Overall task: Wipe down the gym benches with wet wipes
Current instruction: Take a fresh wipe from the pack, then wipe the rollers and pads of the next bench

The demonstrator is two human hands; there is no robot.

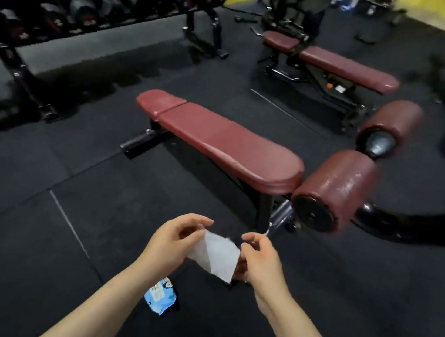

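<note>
Wipe [217,255] stretched between left hand [174,242] and right hand [259,259], both pinching its edges to unfold it; bench [219,139] ahead, pack [160,296] on floor.

Open floor [53,174] lies to the left of the near surface [219,142], whose whole padded top is bare and reachable from above. At its right end two roller pads [337,189] crowd close, with a curved black frame [407,221] beyond them blocking that side. A second surface [347,67] stands well apart behind, a strip of floor between. The dumbbell rack [67,6] closes the far left. A wipe packet [160,296] lies on the floor near the feet. The dark right edge holds more gear, perhaps another machine.
</note>
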